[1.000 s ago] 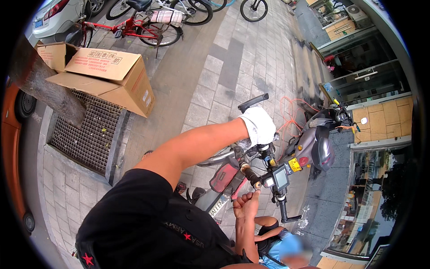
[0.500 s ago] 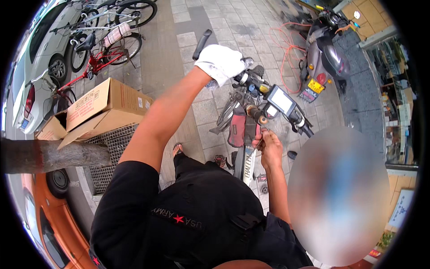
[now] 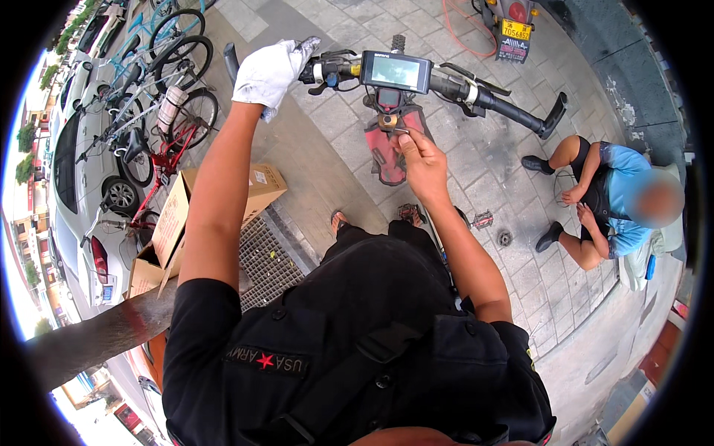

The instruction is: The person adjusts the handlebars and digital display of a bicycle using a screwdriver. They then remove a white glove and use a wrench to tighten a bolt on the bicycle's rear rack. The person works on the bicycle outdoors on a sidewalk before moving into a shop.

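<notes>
My left hand [image 3: 269, 76], in a white work glove, is closed around the left grip of a bicycle handlebar [image 3: 446, 89]. Between the bare thumb and fingers of my right hand [image 3: 424, 165] is a small thin metal hex key [image 3: 401, 131], held at the stem [image 3: 387, 121]. A black bike computer [image 3: 395, 72] with a lit screen is mounted at the bar's middle, and a smaller display [image 3: 388, 97] sits just behind it. Below the stem hangs a red and grey frame bag [image 3: 384, 157]. The bolt end of the key is too small to make out.
At the right a person in blue [image 3: 632, 186] sits with hands near their lap. A cardboard box [image 3: 260, 197], a tree trunk [image 3: 104, 338] and a metal grate [image 3: 271, 260] are on my left. Parked bicycles [image 3: 178, 119] stand beyond; a scooter [image 3: 515, 30] stands ahead.
The handlebar has swung from slanted to nearly straight across in front of me. My left hand stays on its grip, and my right hand remains at the stem; the view has turned.
</notes>
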`<state>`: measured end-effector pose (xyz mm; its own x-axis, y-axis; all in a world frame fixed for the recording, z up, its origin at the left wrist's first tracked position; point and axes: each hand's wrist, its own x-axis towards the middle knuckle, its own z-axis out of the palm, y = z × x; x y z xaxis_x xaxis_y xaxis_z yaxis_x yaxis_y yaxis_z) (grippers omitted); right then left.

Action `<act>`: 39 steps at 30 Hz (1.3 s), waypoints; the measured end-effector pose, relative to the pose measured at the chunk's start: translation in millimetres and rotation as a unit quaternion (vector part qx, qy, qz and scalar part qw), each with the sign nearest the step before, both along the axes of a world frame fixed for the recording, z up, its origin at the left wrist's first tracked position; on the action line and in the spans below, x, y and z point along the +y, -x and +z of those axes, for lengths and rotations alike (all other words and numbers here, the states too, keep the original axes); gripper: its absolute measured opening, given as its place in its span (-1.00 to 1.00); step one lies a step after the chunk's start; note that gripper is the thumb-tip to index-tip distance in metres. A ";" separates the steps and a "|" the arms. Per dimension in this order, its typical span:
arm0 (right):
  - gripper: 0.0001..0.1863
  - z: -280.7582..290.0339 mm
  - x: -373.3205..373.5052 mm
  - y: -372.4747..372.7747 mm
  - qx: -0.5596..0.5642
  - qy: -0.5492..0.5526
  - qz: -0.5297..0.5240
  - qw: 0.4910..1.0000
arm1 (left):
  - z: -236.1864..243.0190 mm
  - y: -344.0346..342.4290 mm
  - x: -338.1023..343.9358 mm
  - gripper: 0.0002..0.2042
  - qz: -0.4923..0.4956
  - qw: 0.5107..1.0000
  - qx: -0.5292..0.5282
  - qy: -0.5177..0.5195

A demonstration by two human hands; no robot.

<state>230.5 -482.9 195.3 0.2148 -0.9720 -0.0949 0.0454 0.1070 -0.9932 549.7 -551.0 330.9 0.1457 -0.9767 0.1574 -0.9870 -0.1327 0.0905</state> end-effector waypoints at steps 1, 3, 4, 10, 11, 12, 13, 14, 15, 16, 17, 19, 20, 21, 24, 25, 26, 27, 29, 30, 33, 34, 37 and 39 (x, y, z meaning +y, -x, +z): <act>-0.72 -0.7 0.5 -1.5 -0.002 0.009 -0.002 1.000 | -0.3 -0.7 -0.3 -0.44 -0.001 1.000 -0.001 -0.002; -0.72 1.6 3.3 -1.4 -0.015 -0.012 0.000 1.000 | -1.0 -1.1 0.0 -0.44 0.006 1.000 0.002 -0.003; -0.71 3.8 3.7 -2.7 -0.022 -0.022 0.001 1.000 | -1.5 -4.1 -1.0 -0.44 0.007 1.000 0.000 -0.003; -0.71 9.9 3.0 -0.1 0.042 0.011 0.022 0.999 | 4.3 4.8 -0.2 -0.44 0.008 1.000 0.011 -0.004; -0.71 7.8 1.3 0.7 0.048 0.052 0.016 0.997 | 5.6 6.9 2.7 -0.44 0.001 1.000 0.014 0.005; -0.71 3.2 0.1 1.5 0.053 0.092 0.011 0.994 | 6.6 8.4 4.3 -0.43 -0.006 1.000 0.017 0.015; -0.71 0.1 -1.6 2.9 0.059 0.132 0.006 0.990 | 6.4 9.3 4.3 -0.43 -0.006 1.000 0.018 0.011; -0.72 -1.1 -5.8 5.7 0.087 0.185 0.007 0.979 | 5.7 8.8 3.8 -0.43 -0.005 1.000 0.018 0.006; -0.72 -1.4 -9.8 9.9 0.114 0.237 0.009 0.965 | 6.1 9.2 3.0 -0.43 -0.003 1.000 0.019 0.002; -0.72 -1.6 -12.3 11.6 0.141 0.289 0.009 0.947 | 8.2 10.3 1.0 -0.43 0.006 1.000 0.028 -0.011; -0.73 -2.3 -10.7 12.3 0.141 0.252 0.023 0.957 | 6.8 9.7 0.8 -0.43 0.006 1.000 0.027 -0.007; -0.74 -2.1 -6.9 13.8 0.140 0.179 0.051 0.973 | 4.2 7.9 1.2 -0.43 0.008 1.000 0.023 0.002; -0.74 0.4 -7.1 13.5 0.156 0.188 0.057 0.968 | 4.8 7.5 2.6 -0.43 0.012 1.000 0.021 -0.010; -0.74 4.9 -7.9 12.9 0.172 0.198 0.064 0.963 | 7.2 8.1 3.7 -0.43 0.018 0.999 0.018 -0.022; -0.74 6.5 -5.4 6.0 0.179 0.221 0.077 0.956 | 3.4 -2.1 14.1 -0.46 0.008 1.000 -0.009 -0.005; -0.72 0.9 -1.9 2.0 0.127 0.174 0.076 0.974 | -3.4 -9.7 12.5 -0.46 0.008 1.000 -0.002 0.003; -0.70 -6.6 -1.2 0.4 0.073 0.129 0.080 0.986 | -2.4 -10.3 14.8 -0.46 0.004 1.000 -0.004 0.014; -0.65 -9.1 0.3 1.1 0.025 0.067 0.047 0.996 | 11.3 -0.7 11.7 -0.45 -0.010 1.000 0.007 -0.004; -0.58 -17.7 -1.9 -2.6 -0.136 -0.022 0.002 0.990 | 25.5 14.7 -1.1 -0.44 -0.014 0.998 0.042 -0.033; -0.55 -18.3 -0.6 -10.7 -0.181 -0.050 -0.009 0.982 | 28.0 8.3 6.3 -0.44 -0.012 0.999 0.034 -0.034; -0.49 -23.2 5.7 -22.8 -0.075 0.002 -0.005 0.997 | 32.7 -0.7 22.9 -0.42 -0.010 0.997 0.075 -0.016; -0.49 -22.6 6.8 -26.6 -0.065 -0.003 -0.015 0.998 | 35.4 -3.0 24.3 -0.42 -0.006 0.997 0.076 -0.018; -0.46 -23.5 7.0 -32.0 -0.034 -0.008 -0.049 0.998 | 29.3 -8.6 26.2 -0.47 -0.014 0.998 0.066 -0.016; -0.45 -25.8 7.2 -32.5 -0.014 0.008 -0.072 0.997 | 25.7 -10.7 26.3 -0.53 -0.020 0.997 0.069 -0.011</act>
